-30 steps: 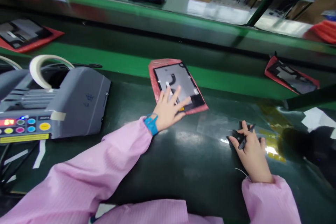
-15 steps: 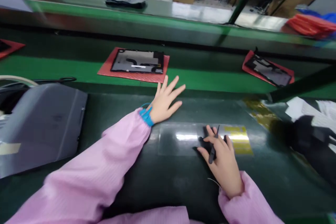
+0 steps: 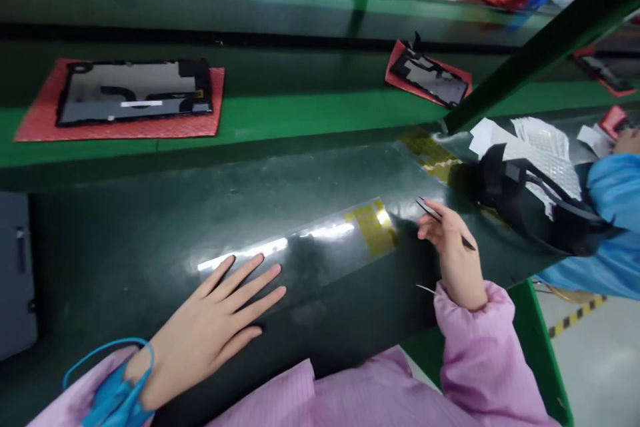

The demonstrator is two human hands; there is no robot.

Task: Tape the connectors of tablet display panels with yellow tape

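Left hand [image 3: 205, 323]: grip spread apart, over left end of clear sheet [image 3: 320, 260], near front edge of table [image 3: 140, 233]; contact unclear. Right hand [image 3: 457, 257]: grip clamped on dark tweezers [image 3: 469, 244], just right of sheet's yellow tape [image 3: 376, 227]. Panel [image 3: 150, 85] on red wrap [image 3: 39, 121], beyond table's far edge, leftward.

Pink sleeves [image 3: 493, 367], gathered right cuff [image 3: 496, 295]; blue left wristband [image 3: 114, 395], looped cord [image 3: 131, 339].

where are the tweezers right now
In the head view, right of centre, the tweezers are in the right hand, just right of the clear sheet.
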